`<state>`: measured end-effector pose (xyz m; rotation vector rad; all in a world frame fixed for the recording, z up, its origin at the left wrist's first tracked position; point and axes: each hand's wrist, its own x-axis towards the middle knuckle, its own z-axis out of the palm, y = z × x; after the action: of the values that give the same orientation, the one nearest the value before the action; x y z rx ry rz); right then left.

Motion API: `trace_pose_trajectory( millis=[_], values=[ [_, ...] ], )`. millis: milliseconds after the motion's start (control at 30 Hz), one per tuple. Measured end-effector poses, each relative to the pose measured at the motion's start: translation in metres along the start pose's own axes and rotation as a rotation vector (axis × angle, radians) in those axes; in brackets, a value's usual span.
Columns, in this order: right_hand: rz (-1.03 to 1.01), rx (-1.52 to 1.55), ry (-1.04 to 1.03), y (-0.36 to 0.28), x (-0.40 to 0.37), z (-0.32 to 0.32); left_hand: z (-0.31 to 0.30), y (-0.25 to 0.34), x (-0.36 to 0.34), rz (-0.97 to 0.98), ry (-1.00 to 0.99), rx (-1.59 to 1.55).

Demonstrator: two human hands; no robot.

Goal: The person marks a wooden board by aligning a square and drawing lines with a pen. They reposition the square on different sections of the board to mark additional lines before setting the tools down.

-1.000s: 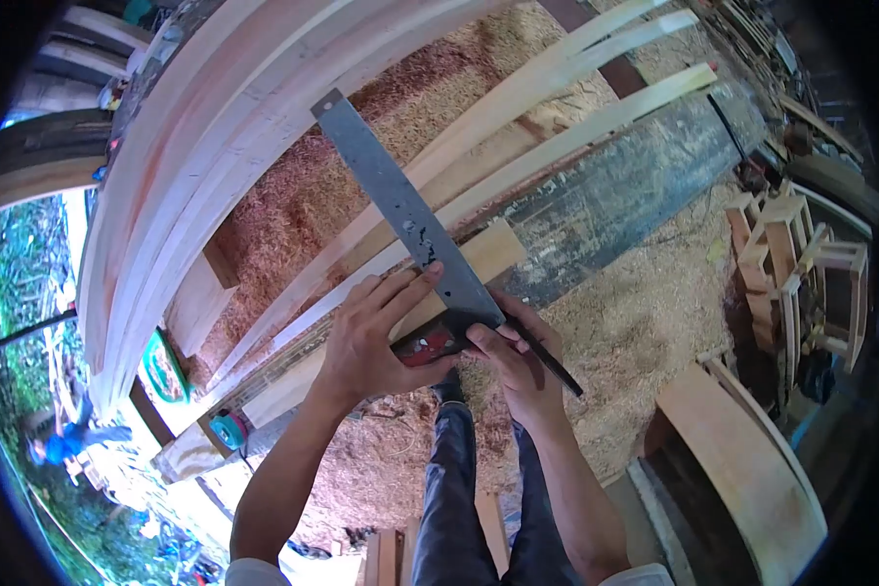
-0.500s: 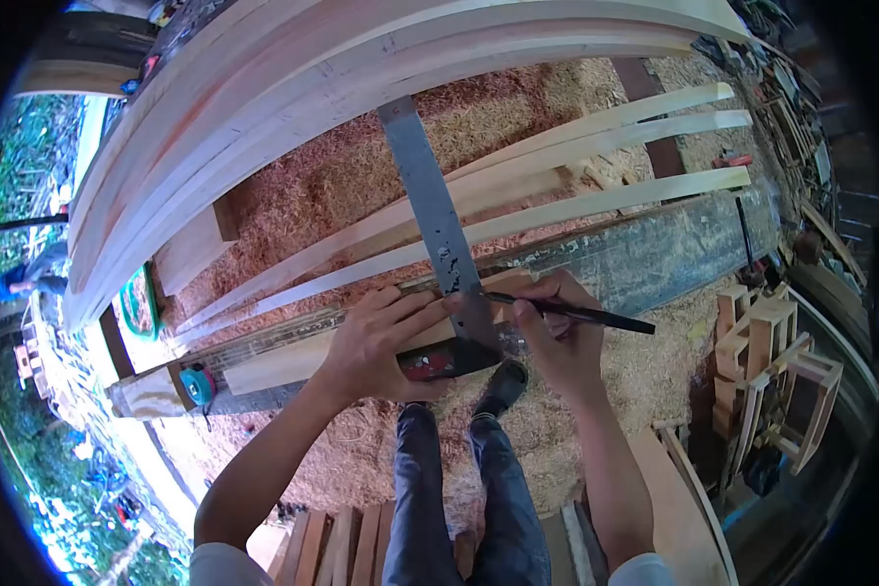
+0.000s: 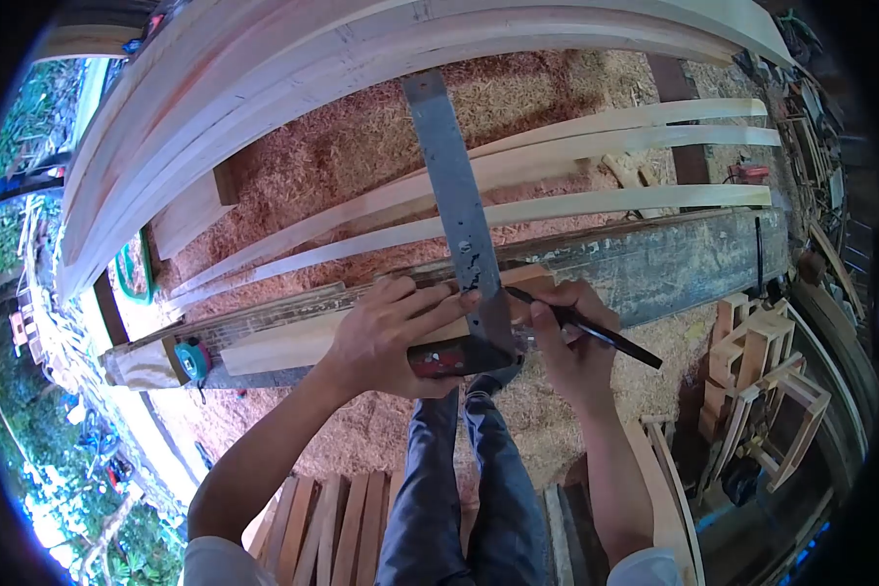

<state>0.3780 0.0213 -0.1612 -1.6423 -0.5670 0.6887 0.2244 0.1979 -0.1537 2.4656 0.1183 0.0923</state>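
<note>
My left hand (image 3: 386,337) is closed on the stock of a carpenter's square (image 3: 451,176), thumb below and fingers spread over the top. It presses the square against a pale wooden piece (image 3: 288,344) lying along the bench plank (image 3: 664,256). The square's metal blade crosses the wood and reaches away from me. In my right hand (image 3: 578,337) is a dark pen (image 3: 620,342), pinched between thumb and fingers. Its tip points at the wood just right of the blade's edge; whether it touches is too small to tell.
A teal tape measure (image 3: 193,360) sits at the plank's left end. Beyond lie long thin wooden strips (image 3: 606,202) and a stack of wide curved boards (image 3: 293,73) above shavings. Small wooden frames (image 3: 752,337) stand at right; several planks (image 3: 347,527) lie by my legs.
The view has shifted slightly, and the plank sits a little higher in it. The pen is tilted more steeply, its tip still beside the blade. My left hand keeps its hold on the square.
</note>
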Motion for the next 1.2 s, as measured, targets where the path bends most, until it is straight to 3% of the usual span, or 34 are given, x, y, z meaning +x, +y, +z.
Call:
trace_pose_trajectory(
  millis=[133, 200, 600, 800, 1000, 1200],
  values=[
    [0.104, 0.09, -0.016, -0.001, 0.0, 0.0, -0.002, -0.002, 0.001, 0.012, 0.012, -0.022],
    [0.031, -0.005, -0.023, 0.0, 0.002, -0.001, -0.002, -0.003, 0.001, 0.005, 0.014, -0.028],
    [0.057, 0.089, -0.039, -0.004, 0.001, -0.002, 0.002, 0.001, -0.002, -0.02, 0.017, -0.012],
    [-0.027, -0.109, -0.075, -0.003, 0.002, -0.006, 0.002, 0.001, -0.003, -0.027, 0.008, -0.005],
    [-0.007, -0.043, -0.109, -0.006, 0.0, -0.007, 0.003, 0.0, -0.003, -0.016, 0.016, 0.0],
    [-0.089, -0.065, -0.036, -0.003, -0.012, -0.002, 0.001, 0.002, -0.003, -0.021, 0.015, 0.002]
  ],
)
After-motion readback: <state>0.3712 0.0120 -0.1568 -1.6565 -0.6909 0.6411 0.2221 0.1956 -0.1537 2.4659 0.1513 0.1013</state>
